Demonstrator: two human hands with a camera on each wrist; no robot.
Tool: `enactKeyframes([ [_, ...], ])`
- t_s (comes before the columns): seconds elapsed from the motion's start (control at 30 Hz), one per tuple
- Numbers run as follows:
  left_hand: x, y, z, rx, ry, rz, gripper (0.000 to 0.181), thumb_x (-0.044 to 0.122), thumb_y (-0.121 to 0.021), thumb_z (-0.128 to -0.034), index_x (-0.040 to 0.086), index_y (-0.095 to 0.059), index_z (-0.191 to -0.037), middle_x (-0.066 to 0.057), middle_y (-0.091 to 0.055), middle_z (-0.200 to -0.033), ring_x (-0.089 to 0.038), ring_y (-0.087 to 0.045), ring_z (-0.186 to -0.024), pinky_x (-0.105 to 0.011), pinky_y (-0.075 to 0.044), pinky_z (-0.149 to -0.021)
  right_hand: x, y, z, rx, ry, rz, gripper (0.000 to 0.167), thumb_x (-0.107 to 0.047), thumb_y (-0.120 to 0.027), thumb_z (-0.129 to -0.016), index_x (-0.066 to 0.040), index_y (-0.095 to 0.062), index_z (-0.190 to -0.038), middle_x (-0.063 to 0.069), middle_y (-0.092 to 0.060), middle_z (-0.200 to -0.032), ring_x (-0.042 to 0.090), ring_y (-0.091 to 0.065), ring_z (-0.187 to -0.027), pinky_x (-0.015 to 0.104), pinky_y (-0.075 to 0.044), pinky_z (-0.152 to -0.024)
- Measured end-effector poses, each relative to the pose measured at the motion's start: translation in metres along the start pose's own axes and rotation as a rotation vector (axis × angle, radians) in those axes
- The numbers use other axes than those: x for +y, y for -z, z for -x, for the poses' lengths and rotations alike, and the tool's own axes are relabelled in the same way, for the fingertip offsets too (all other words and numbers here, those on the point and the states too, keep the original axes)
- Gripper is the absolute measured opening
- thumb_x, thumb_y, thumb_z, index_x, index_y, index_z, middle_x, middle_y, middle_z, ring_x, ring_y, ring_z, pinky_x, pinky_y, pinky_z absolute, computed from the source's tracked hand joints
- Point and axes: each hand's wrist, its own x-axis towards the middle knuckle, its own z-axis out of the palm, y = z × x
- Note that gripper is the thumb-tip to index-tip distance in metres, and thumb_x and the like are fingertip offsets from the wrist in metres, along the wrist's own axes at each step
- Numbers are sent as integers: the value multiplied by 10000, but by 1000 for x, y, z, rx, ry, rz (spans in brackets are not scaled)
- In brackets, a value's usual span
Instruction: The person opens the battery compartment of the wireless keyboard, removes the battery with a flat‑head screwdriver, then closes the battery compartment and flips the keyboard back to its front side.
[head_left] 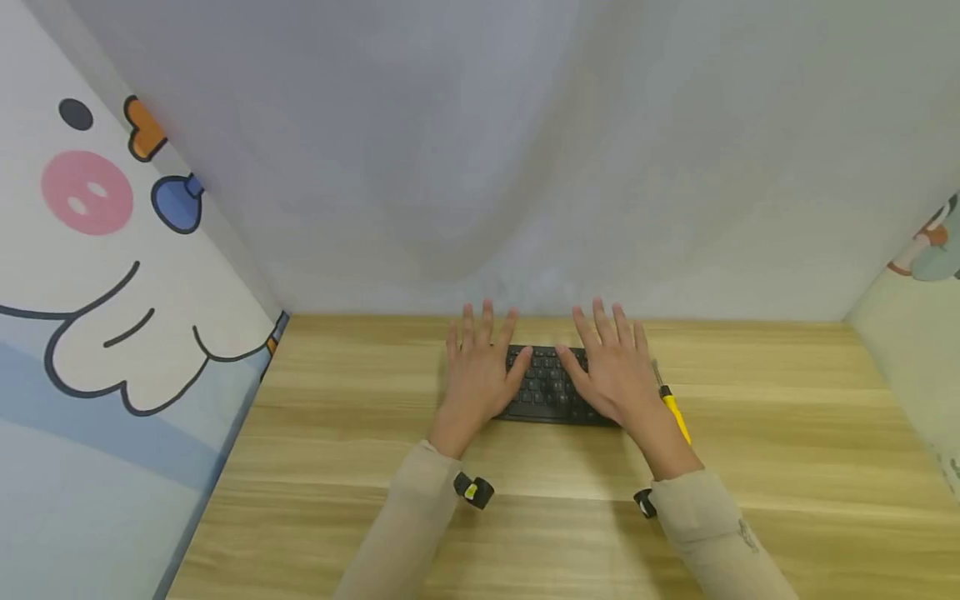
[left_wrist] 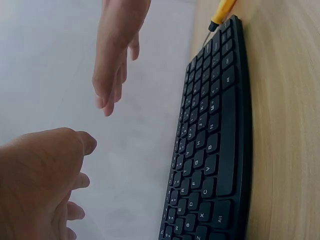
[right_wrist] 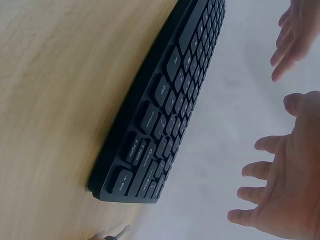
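Note:
A black keyboard (head_left: 551, 392) lies on the wooden table, its keys seen close up in both wrist views. Above its left part hovers my left hand (head_left: 478, 375), fingers spread and straight. My right hand (head_left: 617, 375) is held the same way over the right part, thumb pointing inward. In the left wrist view a gap shows between the left hand (left_wrist: 45, 180) and the keyboard (left_wrist: 205, 135). The right wrist view likewise has the right hand (right_wrist: 285, 175) apart from the keys. Neither hand holds anything.
A screwdriver (head_left: 677, 417) with a yellow handle lies just right of the keyboard, beside my right wrist. Behind the wooden table (head_left: 337, 467) rises a pale grey wall (head_left: 450, 167). A wall with cartoon drawings (head_left: 112, 333) borders the left side.

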Motion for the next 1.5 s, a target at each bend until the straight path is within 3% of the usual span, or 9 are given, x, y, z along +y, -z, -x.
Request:
enactKeyframes([
  [0.43, 2, 1, 9, -26, 3, 13, 658, 563, -334, -1079, 256, -210, -1648, -155, -121, -1727, -435, -54, -1605, -658, -123, -1298, -1, -2, 15, 6, -17, -29, 736, -608, -292, -1068, -192, -149, -1659, 188, -130, -1720, 461, -102, -1593, 707, -137, -1265],
  [0.67, 11, -1, 6, -23, -60, 6, 666, 569, -332, -1077, 238, -229, -1645, -146, -132, -1728, -413, -68, -1611, -645, -155, -1298, 10, 2, 26, 0, -53, -40, 710, -580, -256, -1084, -164, -176, -1654, 214, -143, -1711, 482, -135, -1578, 693, -210, -1253],
  [0.87, 20, -11, 1, -49, -111, -42, 697, 612, -315, -1064, 277, -161, -1656, -113, -142, -1733, -384, -102, -1616, -622, -191, -1299, 22, 3, 35, 7, -85, -88, 672, -524, -211, -1104, -118, -233, -1638, 244, -173, -1697, 518, -185, -1548, 749, -260, -1195],
  [1.23, 43, -24, -7, -86, -200, -83, 754, 667, -385, -1024, 297, -187, -1650, -112, -158, -1731, -367, -146, -1611, -597, -260, -1285, 40, 8, 49, 7, -149, -132, 656, -471, -157, -1110, -69, -288, -1611, 319, -281, -1629, 591, -312, -1442, 793, -310, -1114],
  [1.4, 52, -30, -9, -110, -228, -107, 782, 691, -392, -1010, 315, -155, -1653, -113, -159, -1730, -366, -167, -1607, -582, -261, -1290, 44, 8, 53, 7, -162, -133, 648, -457, -203, -1113, -36, -322, -1591, 330, -343, -1588, 604, -352, -1400, 780, -327, -1109],
  [1.5, 59, -34, -10, -118, -254, -113, 812, 707, -408, -997, 307, -150, -1655, -122, -180, -1724, -369, -191, -1601, -576, -271, -1287, 48, 7, 57, 38, -172, -122, 606, -410, -314, -1110, 4, -392, -1546, 334, -426, -1524, 592, -416, -1349, 748, -375, -1090],
])
